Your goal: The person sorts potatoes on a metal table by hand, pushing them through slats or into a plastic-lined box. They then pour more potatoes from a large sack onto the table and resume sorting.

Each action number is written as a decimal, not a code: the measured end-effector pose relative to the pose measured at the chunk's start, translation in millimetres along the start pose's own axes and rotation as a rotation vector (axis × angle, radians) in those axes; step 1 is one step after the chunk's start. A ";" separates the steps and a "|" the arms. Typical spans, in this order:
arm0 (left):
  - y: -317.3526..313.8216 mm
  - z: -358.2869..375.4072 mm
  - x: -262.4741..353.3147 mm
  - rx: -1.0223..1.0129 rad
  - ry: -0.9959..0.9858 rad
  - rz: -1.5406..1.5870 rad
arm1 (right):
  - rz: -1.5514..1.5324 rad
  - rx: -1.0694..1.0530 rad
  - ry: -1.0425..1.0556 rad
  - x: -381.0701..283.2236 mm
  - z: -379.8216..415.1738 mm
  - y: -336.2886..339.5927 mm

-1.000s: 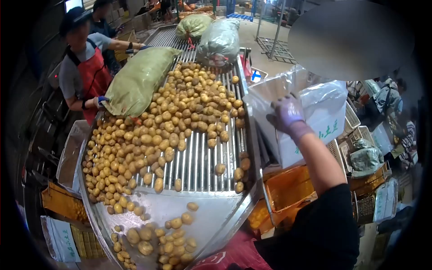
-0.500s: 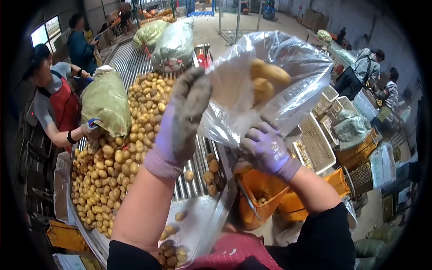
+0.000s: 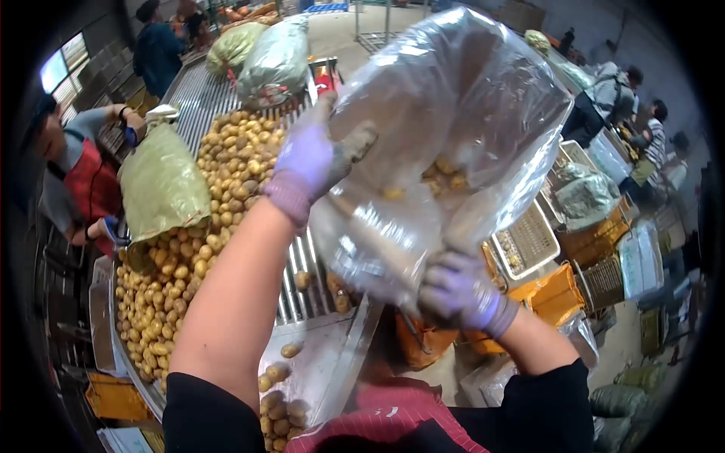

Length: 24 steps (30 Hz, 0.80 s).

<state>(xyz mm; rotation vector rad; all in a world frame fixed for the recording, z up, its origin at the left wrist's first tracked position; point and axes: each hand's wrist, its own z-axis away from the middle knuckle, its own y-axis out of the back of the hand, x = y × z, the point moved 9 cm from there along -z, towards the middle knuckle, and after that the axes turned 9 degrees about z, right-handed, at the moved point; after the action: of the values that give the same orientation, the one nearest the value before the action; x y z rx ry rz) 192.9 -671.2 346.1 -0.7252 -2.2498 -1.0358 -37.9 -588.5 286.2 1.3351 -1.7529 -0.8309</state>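
A large clear plastic bag (image 3: 498, 128) spreads wide in front of me, its mouth facing me. Several potatoes (image 3: 445, 177) lie deep inside it. My right hand (image 3: 461, 291), in a purple glove with a dirt-darkened palm, is closed on the bag's near rim. At the bag's left side, my left hand (image 3: 321, 151) wears a matching glove; its thumb and fingers are stretched apart, and nothing shows in its grip. Below and left of that hand, loose potatoes (image 3: 181, 264) cover the roller table (image 3: 298, 302).
Across the table a person in a red apron (image 3: 94, 181) handles a green sack (image 3: 162, 181) over the pile. Filled sacks (image 3: 276, 64) stand on the far rollers. Orange bags (image 3: 547, 291) and a plastic crate (image 3: 529, 241) sit at right. More people work beyond.
The bag has swung up and opened wider, and the potatoes in it have dropped deeper. My right hand has moved lower with the rim. The left hand's fingers have spread.
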 end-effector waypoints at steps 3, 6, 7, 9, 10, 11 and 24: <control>-13.6 -14.3 -12.3 -0.238 0.186 -0.301 | -0.088 0.004 -0.017 -3.7 31.1 3.2; -25.4 2.5 -9.4 -0.375 0.301 -0.374 | 0.093 0.590 -0.830 81.6 76.8 58.9; -25.4 7.8 -6.3 -0.331 0.303 -0.314 | 0.079 0.731 -1.069 99.9 91.7 63.3; -26.1 12.7 15.8 -0.292 0.310 -0.292 | -0.431 0.638 -1.242 136.6 125.2 18.8; -26.4 12.5 22.0 -0.287 0.308 -0.297 | -0.945 0.498 -1.357 145.8 132.8 -19.1; -25.1 11.4 27.5 -0.264 0.289 -0.303 | -0.829 0.379 -1.347 153.7 131.8 -10.7; -43.2 16.9 7.9 -0.069 0.244 -0.194 | -0.582 0.397 -0.997 268.3 80.9 33.3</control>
<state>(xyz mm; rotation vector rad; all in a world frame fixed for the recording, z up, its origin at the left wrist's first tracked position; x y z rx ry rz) 154.3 -680.0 320.7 -0.3879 -2.1108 -1.2280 -166.2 -836.9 324.3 1.9304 -2.3790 -1.7600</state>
